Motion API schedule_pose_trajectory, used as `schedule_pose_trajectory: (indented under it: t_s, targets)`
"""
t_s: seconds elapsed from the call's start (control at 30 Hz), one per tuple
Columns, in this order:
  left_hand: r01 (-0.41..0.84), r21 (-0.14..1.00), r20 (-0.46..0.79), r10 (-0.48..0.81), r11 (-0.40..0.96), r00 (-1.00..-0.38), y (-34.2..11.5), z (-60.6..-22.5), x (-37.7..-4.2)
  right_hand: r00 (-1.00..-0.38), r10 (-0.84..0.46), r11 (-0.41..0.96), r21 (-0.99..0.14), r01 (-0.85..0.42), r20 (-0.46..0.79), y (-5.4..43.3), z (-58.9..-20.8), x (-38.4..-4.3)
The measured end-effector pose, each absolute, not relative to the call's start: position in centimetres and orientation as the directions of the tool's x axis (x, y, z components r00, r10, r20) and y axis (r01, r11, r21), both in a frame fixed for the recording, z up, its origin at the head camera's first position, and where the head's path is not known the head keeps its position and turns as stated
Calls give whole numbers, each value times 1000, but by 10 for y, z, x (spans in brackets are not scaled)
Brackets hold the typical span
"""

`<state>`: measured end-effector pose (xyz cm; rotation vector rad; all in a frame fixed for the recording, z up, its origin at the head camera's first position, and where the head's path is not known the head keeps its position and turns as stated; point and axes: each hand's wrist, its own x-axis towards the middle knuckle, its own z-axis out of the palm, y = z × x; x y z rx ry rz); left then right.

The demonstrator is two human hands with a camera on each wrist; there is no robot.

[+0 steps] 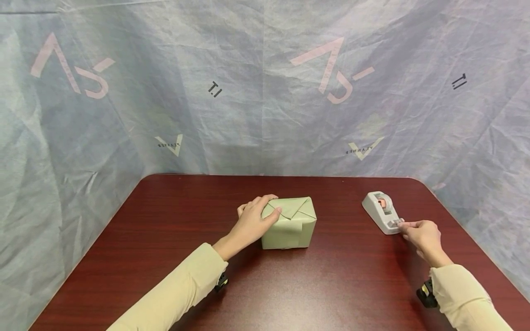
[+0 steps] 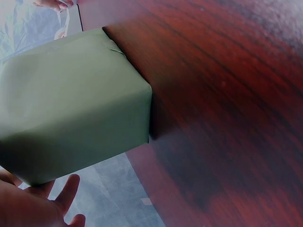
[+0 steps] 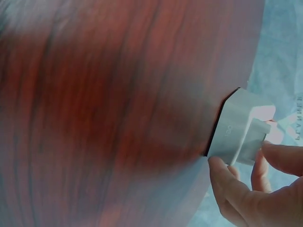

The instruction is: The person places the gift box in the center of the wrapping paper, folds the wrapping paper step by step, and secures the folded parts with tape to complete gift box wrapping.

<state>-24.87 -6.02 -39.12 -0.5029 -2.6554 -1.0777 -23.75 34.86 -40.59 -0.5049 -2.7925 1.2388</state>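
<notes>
A box wrapped in pale green paper [image 1: 287, 225] stands on the table, with folded triangular flaps on its top face. My left hand [image 1: 252, 220] holds it at the upper left, thumb over the top edge and fingers at the far left side. In the left wrist view, the box [image 2: 75, 104] hides part of that hand [image 2: 33, 203]. Farther right stands a white tape dispenser [image 1: 378, 214] with a tape roll in it. At its front end my right hand [image 1: 424, 236] pinches the tape end between thumb and fingers; the clear tape itself is hard to make out.
The dark red wooden table [image 1: 165, 257] has rounded far corners. A grey-blue cloth backdrop [image 1: 232, 115] with printed marks rises behind it and along both sides. Dark wrist cameras sit under both cream sleeves [image 1: 178, 289].
</notes>
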Motion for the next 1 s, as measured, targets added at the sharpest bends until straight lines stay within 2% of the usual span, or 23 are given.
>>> schedule_pose_trajectory:
  t_s: [0.6,0.83,1.0]
  targets:
    - [398,636,335,228,661,-914,-60,-391,-249,-957,284,786,-586,199,57,357,-414,-243]
    - [410,627,341,240,662,-909,-59,-392,-249,-964,255,674,-702,231,-73,378,-413,-239]
    - [409,623,346,234,667,-908,-60,-393,-250,-958,282,705,-687,178,42,382,-408,-238]
